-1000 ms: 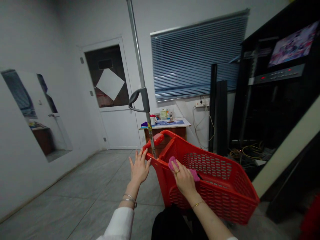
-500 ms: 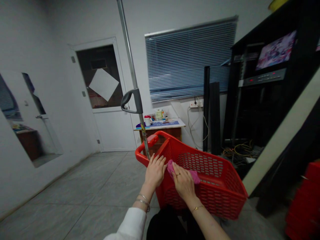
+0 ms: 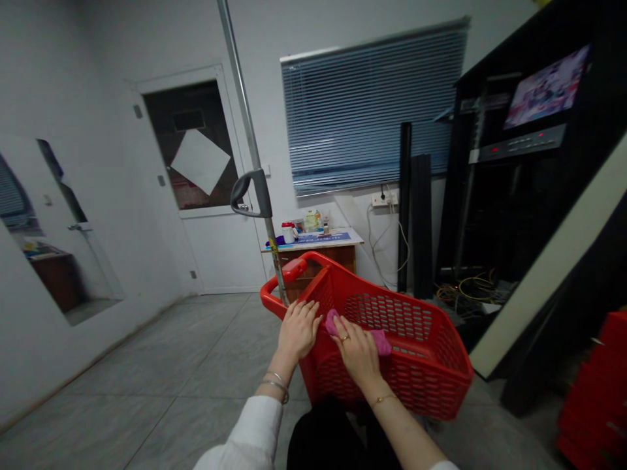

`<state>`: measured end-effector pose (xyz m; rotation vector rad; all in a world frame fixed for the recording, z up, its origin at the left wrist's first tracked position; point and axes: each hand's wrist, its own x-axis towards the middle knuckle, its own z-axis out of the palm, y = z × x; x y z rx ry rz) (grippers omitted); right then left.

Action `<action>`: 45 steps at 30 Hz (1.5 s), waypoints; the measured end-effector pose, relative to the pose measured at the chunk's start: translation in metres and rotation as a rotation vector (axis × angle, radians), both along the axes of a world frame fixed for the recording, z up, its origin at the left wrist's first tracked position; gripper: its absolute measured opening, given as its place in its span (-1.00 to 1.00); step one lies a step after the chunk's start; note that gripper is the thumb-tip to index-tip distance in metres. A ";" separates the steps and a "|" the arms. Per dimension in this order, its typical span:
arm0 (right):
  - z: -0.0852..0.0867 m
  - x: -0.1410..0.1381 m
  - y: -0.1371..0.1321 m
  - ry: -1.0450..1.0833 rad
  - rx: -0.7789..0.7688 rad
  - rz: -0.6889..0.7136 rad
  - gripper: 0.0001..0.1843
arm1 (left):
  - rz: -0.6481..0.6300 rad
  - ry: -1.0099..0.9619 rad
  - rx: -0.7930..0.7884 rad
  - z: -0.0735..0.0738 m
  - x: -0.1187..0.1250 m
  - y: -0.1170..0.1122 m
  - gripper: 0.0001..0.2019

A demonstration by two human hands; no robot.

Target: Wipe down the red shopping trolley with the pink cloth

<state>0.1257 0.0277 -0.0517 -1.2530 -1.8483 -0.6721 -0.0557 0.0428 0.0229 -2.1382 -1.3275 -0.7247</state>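
A red plastic shopping basket [image 3: 406,326] with slotted walls stands tilted in front of my knees. My left hand [image 3: 297,331] lies over its near left rim, fingers bent over the edge beside the red handle [image 3: 294,269]. In my right hand [image 3: 358,352] is a bunched pink cloth [image 3: 381,342], pressed against the basket's near rim. Part of the cloth pokes out by the fingertips and part hangs on the inner side. The fingers hide its middle. A metal pole [image 3: 243,98] with a grey loop grip [image 3: 251,194] rises by the handle, close to my left hand.
Behind the basket, a small table [image 3: 318,251] carries bottles and packets. Dark boards [image 3: 420,222] and a pale slanted board [image 3: 548,261] stand to the right, near a black rack [image 3: 529,189] with a screen. Stacked red baskets [image 3: 595,391] are at lower right. Cables lie on the floor.
The view has shifted slightly, and the basket with the pole sits a little further left in the picture. Both hands keep their places on the rim, the pink cloth still under my right.
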 end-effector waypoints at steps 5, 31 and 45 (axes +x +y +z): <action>-0.015 0.032 -0.007 0.020 0.064 -0.004 -0.58 | 0.010 -0.005 0.010 -0.001 0.002 0.000 -0.62; -0.012 -0.015 0.016 0.118 0.141 -0.044 -0.52 | 0.006 -0.053 0.011 -0.001 0.013 0.001 -0.63; -0.013 0.005 0.004 0.168 0.074 -0.097 -0.55 | 0.003 -0.071 0.000 -0.004 0.016 0.005 -0.63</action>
